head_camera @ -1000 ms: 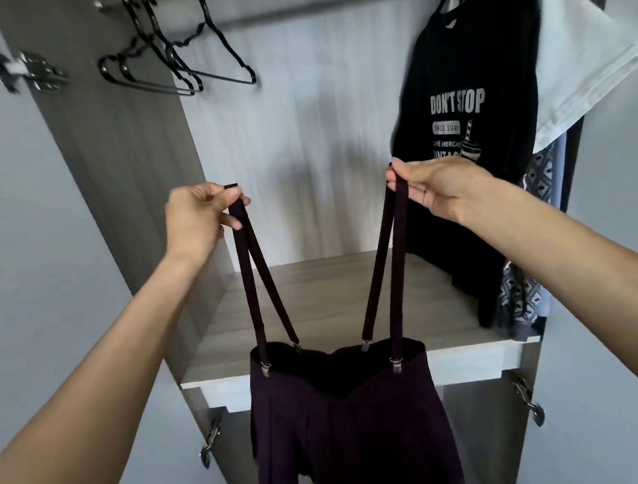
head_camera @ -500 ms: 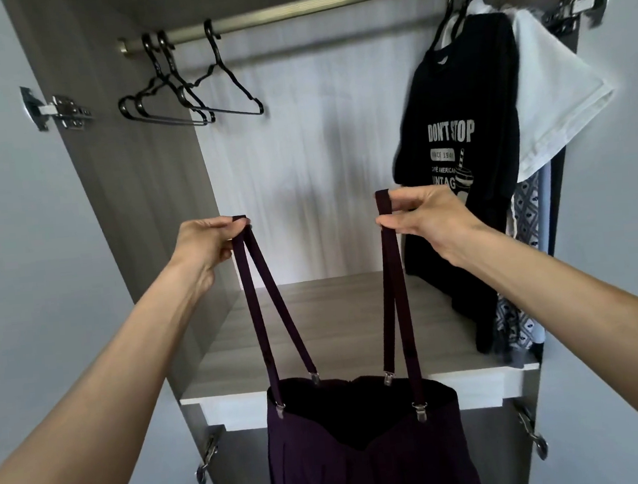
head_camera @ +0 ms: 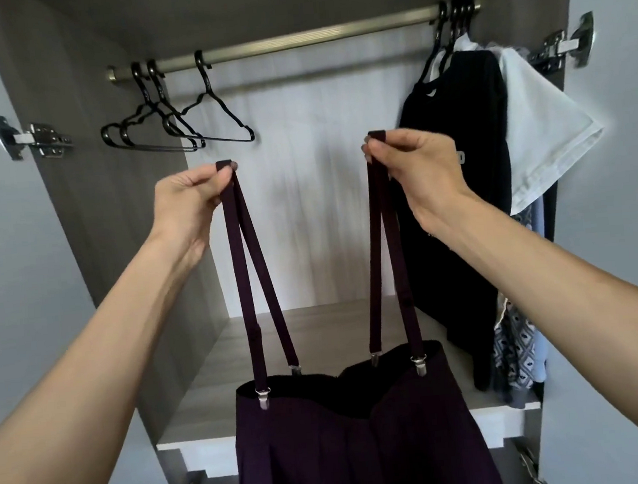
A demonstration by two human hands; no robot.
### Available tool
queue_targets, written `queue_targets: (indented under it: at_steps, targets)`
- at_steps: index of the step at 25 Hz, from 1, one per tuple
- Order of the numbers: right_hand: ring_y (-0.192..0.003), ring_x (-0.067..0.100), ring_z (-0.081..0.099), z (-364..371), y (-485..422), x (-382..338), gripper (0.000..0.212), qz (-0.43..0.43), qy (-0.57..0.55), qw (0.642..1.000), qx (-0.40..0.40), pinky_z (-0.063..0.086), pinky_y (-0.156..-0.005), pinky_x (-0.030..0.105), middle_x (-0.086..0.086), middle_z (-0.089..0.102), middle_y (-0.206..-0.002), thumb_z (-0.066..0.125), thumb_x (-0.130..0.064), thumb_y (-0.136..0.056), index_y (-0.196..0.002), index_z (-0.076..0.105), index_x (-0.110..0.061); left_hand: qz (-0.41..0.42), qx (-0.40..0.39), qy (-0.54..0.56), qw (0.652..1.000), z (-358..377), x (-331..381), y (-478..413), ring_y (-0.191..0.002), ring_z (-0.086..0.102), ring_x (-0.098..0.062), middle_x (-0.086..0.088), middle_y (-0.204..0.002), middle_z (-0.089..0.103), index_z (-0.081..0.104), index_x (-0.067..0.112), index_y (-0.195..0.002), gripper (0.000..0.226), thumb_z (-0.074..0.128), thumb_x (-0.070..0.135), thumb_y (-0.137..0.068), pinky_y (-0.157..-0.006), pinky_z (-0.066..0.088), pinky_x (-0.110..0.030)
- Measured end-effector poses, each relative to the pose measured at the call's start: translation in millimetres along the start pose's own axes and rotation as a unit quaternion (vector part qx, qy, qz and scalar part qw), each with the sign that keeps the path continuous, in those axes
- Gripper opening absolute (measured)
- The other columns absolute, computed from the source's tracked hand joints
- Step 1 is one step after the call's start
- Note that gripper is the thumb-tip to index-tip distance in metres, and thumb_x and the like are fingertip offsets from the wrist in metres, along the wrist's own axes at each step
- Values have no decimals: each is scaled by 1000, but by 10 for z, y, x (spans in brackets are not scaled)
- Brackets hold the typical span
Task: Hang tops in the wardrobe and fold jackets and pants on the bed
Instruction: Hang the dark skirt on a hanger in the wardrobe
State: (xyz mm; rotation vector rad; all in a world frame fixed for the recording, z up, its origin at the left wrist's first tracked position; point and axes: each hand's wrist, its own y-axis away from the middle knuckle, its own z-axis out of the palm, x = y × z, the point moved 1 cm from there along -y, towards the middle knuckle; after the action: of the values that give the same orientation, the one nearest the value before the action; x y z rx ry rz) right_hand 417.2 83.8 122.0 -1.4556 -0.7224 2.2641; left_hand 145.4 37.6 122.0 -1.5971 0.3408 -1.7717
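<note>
A dark purple suspender skirt (head_camera: pixel 350 439) hangs in front of the open wardrobe, its bottom cut off by the frame. My left hand (head_camera: pixel 190 203) pinches the top of the left strap (head_camera: pixel 243 271). My right hand (head_camera: pixel 415 171) pinches the top of the right strap (head_camera: pixel 385 251). Both hands are raised below the metal rail (head_camera: pixel 311 38). Three empty black hangers (head_camera: pixel 179 119) hang at the rail's left end, up and left of my left hand.
At the rail's right end hang a black printed T-shirt (head_camera: pixel 466 175), a white top (head_camera: pixel 543 133) and patterned garments (head_camera: pixel 519 344). A wooden shelf (head_camera: pixel 215 397) lies below. Open grey doors stand on both sides, with metal hinges (head_camera: pixel 30 137) sticking inward.
Both hands have lifted the skirt higher by its straps and moved closer together. The view has tilted up, so the rail and hangers sit lower in frame.
</note>
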Motion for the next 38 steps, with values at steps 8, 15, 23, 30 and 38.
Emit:
queue_targets:
  at_steps: [8, 15, 23, 30, 38]
  targets:
    - [-48, -2, 50, 401, -1222, 496, 21, -10, 117, 988, 103, 37, -49, 13, -2, 68, -80, 83, -13, -77, -96, 76, -9, 11, 80, -130, 988, -37, -340, -1129, -40, 36, -6, -4, -82, 70, 74, 10, -89, 7, 71, 15, -89, -43, 26, -17]
    - [-61, 17, 66, 697, -2663, 1759, 21, 29, 104, 984, 141, 56, -64, 25, -3, 64, -73, 64, -2, -88, -72, 59, -14, -2, 62, -95, 994, -140, -1577, -2689, -59, 66, -17, -8, -77, 62, 59, 8, -76, 21, 56, 0, -95, -71, 59, -26]
    - [-67, 24, 65, 78, -2601, 4258, 11, 317, 168, 927, 109, 59, -66, 24, 13, 64, -84, 65, 2, -90, -81, 61, -3, -289, -9, -118, 950, -849, -3935, -2581, -65, 71, -18, -16, -84, 66, 64, 0, -82, 19, 59, 8, -98, -74, 61, -24]
    - [-61, 20, 68, 7, -2174, 3851, 20, 265, 264, 927, 17, 61, -70, 30, 10, 65, -82, 75, -19, -86, -88, 64, -3, -288, -31, -142, 947, -1000, -3516, -2189, -65, 72, -24, -17, -82, 71, 62, -1, -89, 28, 64, 25, -96, -69, 62, -28]
    - [-61, 13, 58, -755, 83, 3495, 15, 329, 344, 878, -42, 50, -60, 28, 5, 59, -76, 58, 1, -87, -97, 56, -11, -338, 30, -113, 934, -956, -3252, -82, -70, 73, -29, -20, -83, 72, 55, 6, -99, 14, 58, -6, -91, -69, 62, -32]
